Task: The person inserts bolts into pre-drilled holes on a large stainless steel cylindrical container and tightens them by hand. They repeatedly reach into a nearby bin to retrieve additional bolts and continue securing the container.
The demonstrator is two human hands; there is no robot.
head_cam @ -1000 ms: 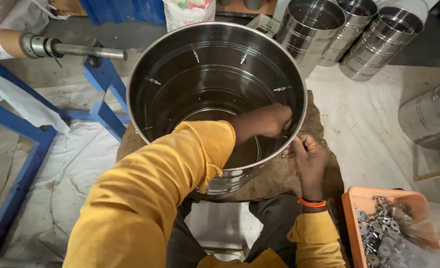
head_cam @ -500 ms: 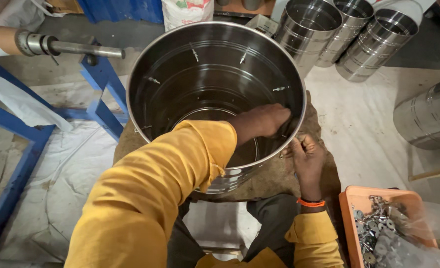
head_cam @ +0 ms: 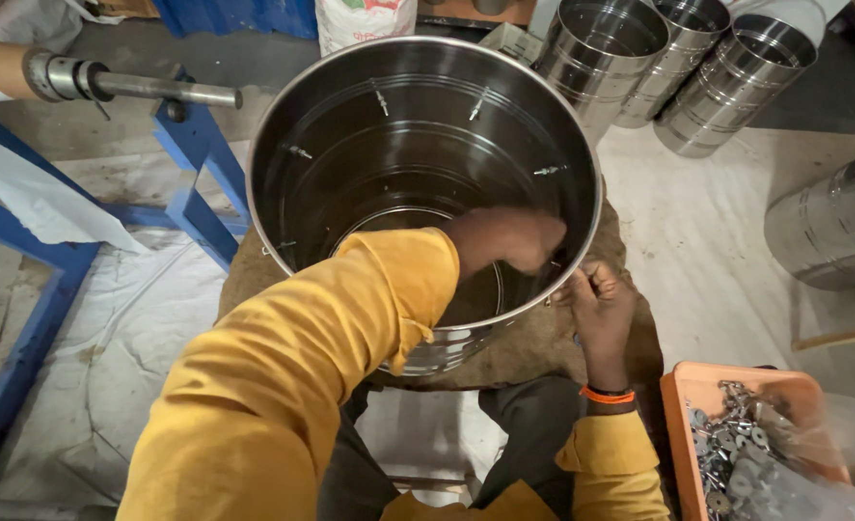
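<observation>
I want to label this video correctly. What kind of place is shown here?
Probably a small metal workshop making steel drums: a large steel drum on a stand, more finished drums lying behind it, and an orange tray of washers and bolts.

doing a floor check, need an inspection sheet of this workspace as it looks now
surface: brown sacking pad under the drum, over pale sheeting.
job's things: large steel drum, open top, small fasteners through its wall.
clutter: orange tray of small metal parts, lower right.
hands: left hand inside the drum at the near wall; right hand outside at the same spot; what they grip is hidden.
cables: nothing seen.
surroundings: blue metal frame, steel shaft, more steel drums.
</observation>
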